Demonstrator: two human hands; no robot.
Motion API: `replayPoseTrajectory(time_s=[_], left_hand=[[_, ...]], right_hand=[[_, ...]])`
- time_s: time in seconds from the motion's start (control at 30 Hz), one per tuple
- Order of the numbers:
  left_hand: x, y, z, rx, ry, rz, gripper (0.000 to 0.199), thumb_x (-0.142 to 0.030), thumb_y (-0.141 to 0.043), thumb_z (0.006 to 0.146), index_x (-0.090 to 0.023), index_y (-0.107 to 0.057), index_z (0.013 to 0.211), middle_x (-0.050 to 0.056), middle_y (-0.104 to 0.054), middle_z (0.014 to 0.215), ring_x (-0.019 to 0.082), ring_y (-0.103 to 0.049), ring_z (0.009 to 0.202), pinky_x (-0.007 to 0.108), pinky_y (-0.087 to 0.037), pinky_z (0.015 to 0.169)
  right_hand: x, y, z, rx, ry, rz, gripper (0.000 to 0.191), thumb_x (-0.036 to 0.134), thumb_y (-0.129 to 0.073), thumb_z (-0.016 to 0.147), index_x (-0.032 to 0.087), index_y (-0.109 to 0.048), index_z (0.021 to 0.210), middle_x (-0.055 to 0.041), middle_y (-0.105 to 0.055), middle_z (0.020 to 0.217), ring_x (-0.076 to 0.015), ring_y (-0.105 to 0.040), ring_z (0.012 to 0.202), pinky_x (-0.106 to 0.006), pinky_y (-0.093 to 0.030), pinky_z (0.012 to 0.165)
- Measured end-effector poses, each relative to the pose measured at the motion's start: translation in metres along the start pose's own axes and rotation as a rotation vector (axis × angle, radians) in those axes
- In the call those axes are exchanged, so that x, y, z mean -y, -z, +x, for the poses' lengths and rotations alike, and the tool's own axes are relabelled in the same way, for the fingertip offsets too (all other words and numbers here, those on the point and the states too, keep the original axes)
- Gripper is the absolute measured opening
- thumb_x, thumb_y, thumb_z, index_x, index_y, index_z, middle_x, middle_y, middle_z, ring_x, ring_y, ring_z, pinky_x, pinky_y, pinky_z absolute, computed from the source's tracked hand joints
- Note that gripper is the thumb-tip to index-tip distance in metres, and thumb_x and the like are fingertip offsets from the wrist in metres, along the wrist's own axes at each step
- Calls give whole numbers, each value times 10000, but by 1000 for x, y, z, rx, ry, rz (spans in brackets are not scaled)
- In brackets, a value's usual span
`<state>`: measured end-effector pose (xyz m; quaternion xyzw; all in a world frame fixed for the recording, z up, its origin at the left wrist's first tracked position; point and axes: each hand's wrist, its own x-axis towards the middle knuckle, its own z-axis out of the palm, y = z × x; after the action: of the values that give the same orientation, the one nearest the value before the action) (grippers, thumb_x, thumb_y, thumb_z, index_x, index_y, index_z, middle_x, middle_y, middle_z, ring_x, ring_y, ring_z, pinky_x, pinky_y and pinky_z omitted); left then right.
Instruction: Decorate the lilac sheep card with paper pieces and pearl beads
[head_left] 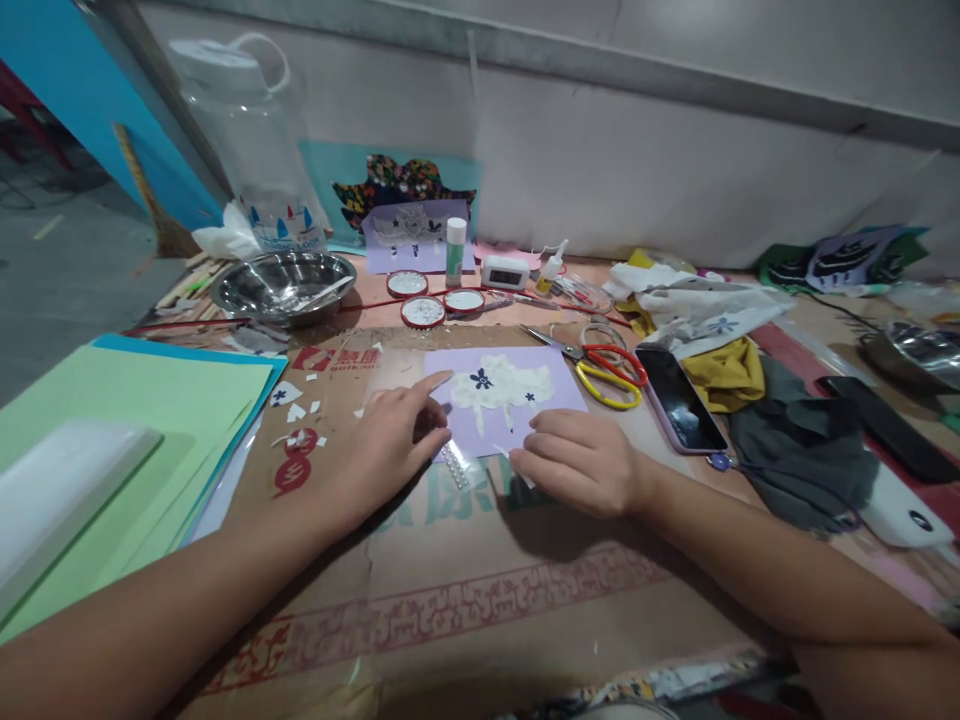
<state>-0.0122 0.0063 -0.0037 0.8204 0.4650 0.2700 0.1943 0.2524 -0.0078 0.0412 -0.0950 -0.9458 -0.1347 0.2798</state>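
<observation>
Purple card (493, 427), L hand (397, 430) at L edge, R hand (581, 460) btm-R

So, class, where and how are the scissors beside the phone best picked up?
Probably by the red and yellow handle loops, coming from the near side: the scissors lie flat with their blades pointing away to the left, and the phone sits close on the right.

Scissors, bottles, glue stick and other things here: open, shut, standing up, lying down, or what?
Front purple card: flat, white shape on it
Scissors: lying flat
Phone by scissors: face up, screen dark
Glue stick: upright, capped
Big bottle: upright, lid on
Small bottle: tilted
Three dishes: open, white bits inside
Left bowl: open, things inside
</observation>
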Motion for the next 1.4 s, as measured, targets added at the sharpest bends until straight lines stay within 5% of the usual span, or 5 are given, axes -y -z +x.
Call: replayPoseTrajectory(time_s=[0.23, 0.43, 1.4], left_hand=[[-2, -8, -8, 97, -76, -164, 604, -224, -636, 932, -295, -394, 1481, 18, -728, 1037, 211, -648, 969, 385, -474, 914], [-1, -5, -6, 15, -39, -139, 618, -192, -650, 910, -278, -394, 1467, 26, -706, 1056, 215, -631, 988, 402, -456, 938], [-5, -6, -3, 60, -96, -74, 501, -169, -571, 945, -257, -442, 1421, 10, -718, 972, 224, -649, 955, 403, -468, 911]], right_hand=[[4, -18, 8, 92, 234, -117, 157, 254, -554, 967, 169, -671, 907, -21, -643, 685, -149, -551, 609, -304, -491, 595], [2, -33, 8, 31, 149, -136, 75, 174, -616, 911, 147, -681, 885, 1, -619, 658, -128, -504, 569, -287, -433, 558], [14, -41, 16, 223, -8, 8, 244, 113, -481, 983, 165, -573, 763, -7, -563, 646, -150, -451, 609, -316, -297, 587]])
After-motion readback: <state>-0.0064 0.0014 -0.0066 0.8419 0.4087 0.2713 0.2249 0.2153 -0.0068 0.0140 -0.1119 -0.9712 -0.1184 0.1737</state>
